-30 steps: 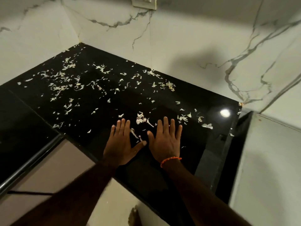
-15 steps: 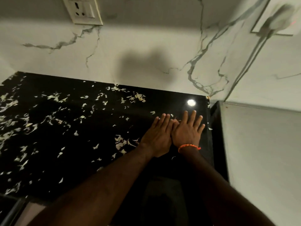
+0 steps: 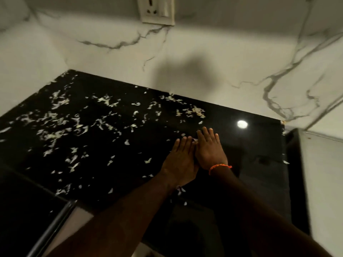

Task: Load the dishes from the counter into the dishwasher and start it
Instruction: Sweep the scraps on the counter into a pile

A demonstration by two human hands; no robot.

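Though scanning from the left edge to the right, found no dish anywhere on the black desk (image 3: 259,145), and could not pick out a dishwasher either. Noted a metal bar (image 3: 53,227) below the near-left corner. Saw pale scraps (image 3: 55,134) strewn thick over the left half and thinning toward the far edge, beneath a socket (image 3: 157,10) set in the marble wall (image 3: 204,52).

Found the left hand (image 3: 181,160) right of the middle, palm down, fingers straight and closed up side by side, lying flat on the desk. Found the right hand (image 3: 209,151) hard against it, touching along the inner side, likewise flat, fingers straight and only slightly fanned, with an orange band (image 3: 220,166) at the wrist. Held nothing in either. Spotted a round lamp glint (image 3: 242,124) just beyond the right fingertips, toward the far-right corner, and a pale panel (image 3: 324,182) past the right edge.

Judged the scraps feather-light, thin and limp: likely to cling or scatter, poor to pinch one by one, better gathered by sweeping with the flat of a palm toward the near edge. Judged any dishes, once found, stiff, breakable and perhaps slick; would take each by the rim with a full grip, not by fingertips. Reckoned loading not yet begun, going by the lack of dishes in view.
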